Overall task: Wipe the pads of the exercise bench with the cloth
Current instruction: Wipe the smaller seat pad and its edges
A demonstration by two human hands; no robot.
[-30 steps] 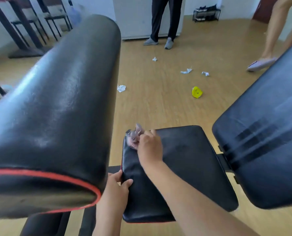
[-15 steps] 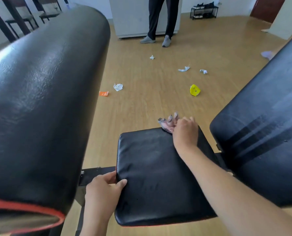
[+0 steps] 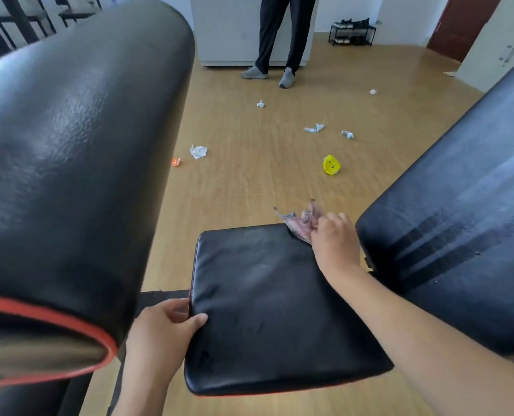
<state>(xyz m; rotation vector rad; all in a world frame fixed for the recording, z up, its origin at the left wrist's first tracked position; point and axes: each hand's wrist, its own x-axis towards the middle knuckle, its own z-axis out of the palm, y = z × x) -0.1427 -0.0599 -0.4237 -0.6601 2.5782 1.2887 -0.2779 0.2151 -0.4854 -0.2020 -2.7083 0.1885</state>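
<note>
Left hand (image 3: 162, 334) curled over the near left edge of the flat seat pad (image 3: 273, 310), thumb on top. Right hand (image 3: 335, 240) at the pad's far right corner, fingers closed on the crumpled cloth (image 3: 299, 222). Beyond, paper scraps (image 3: 198, 151) on the wooden floor (image 3: 249, 181).

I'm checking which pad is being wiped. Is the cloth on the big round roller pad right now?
No: the cloth, held in the right hand, sits at the far corner of the flat seat pad, not on the roller pad.
</note>
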